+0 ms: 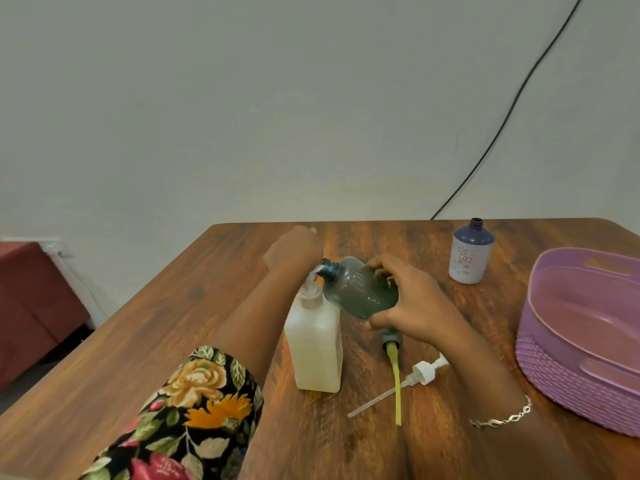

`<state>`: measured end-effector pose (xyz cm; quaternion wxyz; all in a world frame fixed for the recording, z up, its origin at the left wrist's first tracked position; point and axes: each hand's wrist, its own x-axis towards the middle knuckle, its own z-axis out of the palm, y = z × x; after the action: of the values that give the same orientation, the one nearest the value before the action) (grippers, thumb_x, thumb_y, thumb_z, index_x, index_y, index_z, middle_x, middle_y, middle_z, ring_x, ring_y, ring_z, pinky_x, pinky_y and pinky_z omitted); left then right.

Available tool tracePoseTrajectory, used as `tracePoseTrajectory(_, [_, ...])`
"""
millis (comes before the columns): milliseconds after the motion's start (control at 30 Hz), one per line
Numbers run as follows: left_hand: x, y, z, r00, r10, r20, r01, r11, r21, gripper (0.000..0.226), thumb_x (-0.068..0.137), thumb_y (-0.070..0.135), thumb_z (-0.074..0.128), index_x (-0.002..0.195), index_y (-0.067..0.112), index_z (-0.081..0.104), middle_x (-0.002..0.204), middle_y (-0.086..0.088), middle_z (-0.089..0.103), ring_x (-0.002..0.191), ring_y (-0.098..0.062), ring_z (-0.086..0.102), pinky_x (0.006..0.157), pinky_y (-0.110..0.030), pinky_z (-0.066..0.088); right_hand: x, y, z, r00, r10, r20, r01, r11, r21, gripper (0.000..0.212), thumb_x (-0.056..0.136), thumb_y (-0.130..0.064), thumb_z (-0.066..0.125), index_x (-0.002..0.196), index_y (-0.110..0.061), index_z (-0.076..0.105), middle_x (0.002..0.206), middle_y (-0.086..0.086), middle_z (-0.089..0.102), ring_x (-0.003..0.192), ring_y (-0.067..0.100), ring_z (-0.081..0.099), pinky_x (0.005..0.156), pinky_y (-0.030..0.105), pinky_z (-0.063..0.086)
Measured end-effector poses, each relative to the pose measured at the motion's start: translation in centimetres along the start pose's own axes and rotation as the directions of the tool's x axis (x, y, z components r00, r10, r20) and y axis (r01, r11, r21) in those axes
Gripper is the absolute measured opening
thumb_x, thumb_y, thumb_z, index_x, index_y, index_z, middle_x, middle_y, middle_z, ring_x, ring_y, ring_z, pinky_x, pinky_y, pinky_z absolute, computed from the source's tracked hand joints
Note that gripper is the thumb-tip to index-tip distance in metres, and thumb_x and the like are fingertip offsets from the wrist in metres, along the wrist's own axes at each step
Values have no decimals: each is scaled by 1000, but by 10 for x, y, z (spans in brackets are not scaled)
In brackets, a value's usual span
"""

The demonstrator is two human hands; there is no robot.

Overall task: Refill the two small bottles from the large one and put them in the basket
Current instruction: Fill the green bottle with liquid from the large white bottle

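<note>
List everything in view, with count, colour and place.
table: 1, brown wood, under everything
large bottle: 1, whitish, upright mid-table, pump on
green bottle: 1, clear green, tilted, mouth at the large bottle's pump
blue bottle: 1, blue and white, uncapped, upright at far right
basket: 1, purple, right edge
white pump: 1, white, lying loose near front
yellow pump: 1, yellow tube, lying across the white pump's tube
cable: 1, black, on wall
red object: 1, dark red, left of table
bracelet: 1, silver, right wrist
sleeve: 1, floral, left arm
left hand: over the large bottle's pump
right hand: grips green bottle
</note>
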<state>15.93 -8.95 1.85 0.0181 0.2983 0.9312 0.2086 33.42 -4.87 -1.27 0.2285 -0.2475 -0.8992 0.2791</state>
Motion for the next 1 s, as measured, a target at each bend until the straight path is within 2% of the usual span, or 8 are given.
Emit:
tracePoseTrajectory(67, [-6,-2,4,997,3,-76,0,999,39,35,103,29,30,86,10,54,69,0,48,65,-16,48,57,-27,33,0,2,2,1000,2,9,-2,1000,-13,67,61,-20,83,119,-23,50,111,-6,52,100,11,51,83,28,48])
tracePoseTrajectory(200, [-9,-5,7,997,-12,-82,15,999,31,37,104,31,29,103,9,59,83,-4,54,78,-21,52,69,-31,36,1,3,6,1000,-1,12,1,999,-33,67,59,-21,84,117,-23,50,109,-7,52,99,12,51,82,27,46])
tracePoseTrajectory(433, [4,1,-11,998,26,49,-26,1000,11,35,102,31,29,86,10,52,70,-1,48,78,-19,52,70,-31,37,-1,-1,-2,1000,-10,3,10,1000,18,66,61,-17,83,119,-22,51,111,-5,52,100,11,50,83,28,47])
tracePoseTrajectory(567, [3,2,-9,997,25,74,-28,999,41,30,102,26,31,90,9,52,71,-1,48,67,-14,49,57,-25,33,-3,-1,-3,1000,-7,2,7,1000,11,66,61,-19,83,118,-23,51,109,-7,52,99,11,51,83,28,47])
tracePoseTrajectory(633, [-3,2,-3,1000,19,23,-21,996,84,24,101,22,34,93,11,55,72,-1,49,70,-16,50,60,-27,35,-4,1,-1,1000,-3,6,3,1000,-2,66,61,-20,83,118,-23,50,109,-6,52,99,11,51,83,28,47])
tracePoseTrajectory(700, [-8,3,0,999,22,-46,-17,992,122,21,99,17,40,85,10,54,75,-2,52,73,-19,52,63,-28,38,-4,2,2,1000,4,7,-4,1000,-6,65,60,-20,83,117,-23,51,109,-5,53,99,12,51,83,28,47])
tracePoseTrajectory(833, [-11,-1,5,999,9,-35,-4,992,126,23,97,18,44,77,11,51,67,0,47,63,-15,48,52,-24,30,-3,2,7,1000,18,16,-18,1000,-19,66,60,-21,83,117,-25,50,111,-6,53,99,12,52,84,32,49])
tracePoseTrajectory(1000, [-8,5,-8,998,56,-41,-50,990,132,28,95,11,41,67,13,42,71,-1,50,71,-18,51,62,-27,37,-3,1,2,1000,10,14,-10,1000,13,67,61,-19,83,119,-24,49,111,-6,52,101,11,51,84,27,47])
